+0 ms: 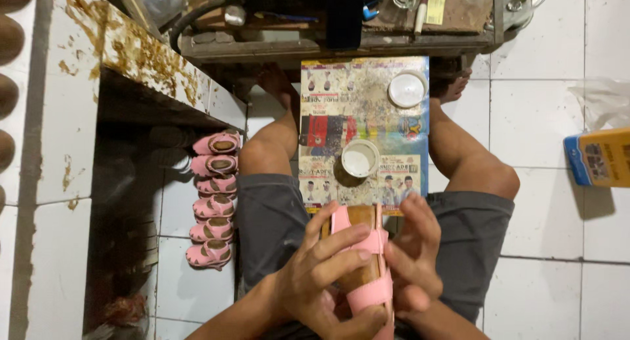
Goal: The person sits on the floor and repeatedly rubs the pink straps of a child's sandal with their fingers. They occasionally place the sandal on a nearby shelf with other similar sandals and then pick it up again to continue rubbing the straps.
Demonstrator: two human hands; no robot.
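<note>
While the person sits on the tiled floor (pixel 545 117) with knees apart, the work lies in the lap, seen from above.

Left hand: the left hand (pixel 321 274) is closed around the pink sandal (pixel 367 261), fingers across its strap and thumb under the side.
Right hand: the right hand (pixel 413 255) rests with fingers extended against the sandal's right edge; whether it grips or only presses, the view does not show clearly.
Sandal: it is held just above the thighs, its brown insole facing up and the pink strap crossing it.
Done: six like sandals, the pink row (pixel 213 199), stand stacked on edge beside the left thigh, by the look of it finished pieces.
Left: the one in hand looks to be the piece now being worked, strap against sole.
Glue pots: an open round tin (pixel 359 158) and its white lid (pixel 407 89) sit on a printed sheet (pixel 328 97) between the shins, near the hands.
Edges: a stained ledge (pixel 131 51) closes the left side and a low table (pixel 341 45) the front.
Open room: bare tiles lie to the right, up to a yellow and blue box (pixel 600 158).
</note>
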